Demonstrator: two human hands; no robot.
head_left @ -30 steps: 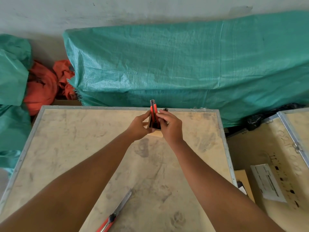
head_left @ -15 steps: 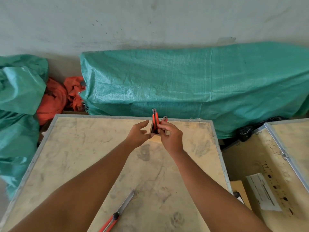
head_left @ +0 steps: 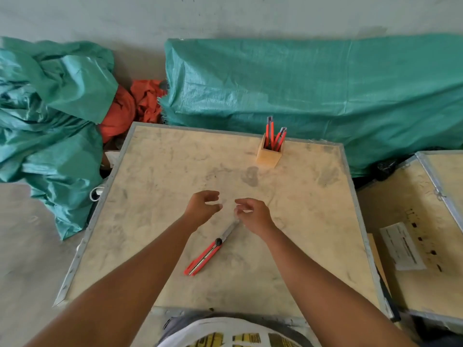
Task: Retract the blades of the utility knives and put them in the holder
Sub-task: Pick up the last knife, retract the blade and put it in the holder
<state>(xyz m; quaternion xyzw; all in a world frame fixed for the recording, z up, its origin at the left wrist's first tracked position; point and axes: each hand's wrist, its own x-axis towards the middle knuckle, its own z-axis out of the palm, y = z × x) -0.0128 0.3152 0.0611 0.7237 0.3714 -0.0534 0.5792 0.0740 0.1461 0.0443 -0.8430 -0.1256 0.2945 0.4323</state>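
Holder (head_left: 269, 153) at desk (head_left: 160, 171) far edge already carries several knives. One utility knife (head_left: 210, 250) left, lying mid-desk, blade out. Left hand (head_left: 203, 207), right hand (head_left: 253, 212) empty, fingers loosely curled, hovering just above it.

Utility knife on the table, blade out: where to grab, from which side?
Grip the utility knife by its red handle, the near-left end, coming from above with the left hand. Its blade points far-right toward the right hand, so avoid that end.
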